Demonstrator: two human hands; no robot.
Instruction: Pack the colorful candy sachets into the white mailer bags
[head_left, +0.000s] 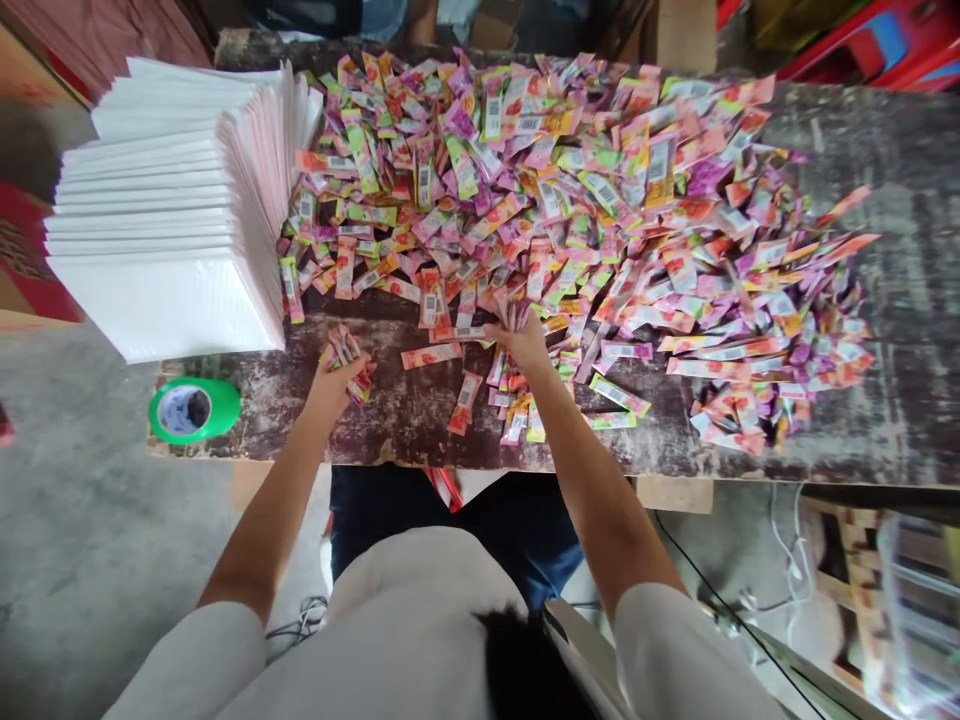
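White padded mailers (169,200) stand fanned in a thick stack at the upper left of the frame, resting on the left end of a worn, dark wooden table (885,400). Below the stack, near the table's front left corner, sits a green tape roll (193,409).

Just right of the roll, at centre left, the left hand (334,385) is closed around a small bundle of sachets (346,358), their pink and orange ends poking out past the fingers. Only that handful appears gathered so far, judging from how things lie.

A few loose sachets lie between the two hands on bare wood. At the centre of the frame the right hand (521,340) reaches into the near edge of the sachet pile (600,190), fingers bunched on several packets; whether it has them lifted or only pinched against the table cannot be told.

The pile itself spreads from the mailers across the middle and out to the right of the frame, a broad heap of pink, purple, green and orange stick packets, many showing barcodes. Almost all of it lies unsorted, so most of the gathering seems left to do. The mailers look unfilled.

At the far right the tabletop is bare of sachets.
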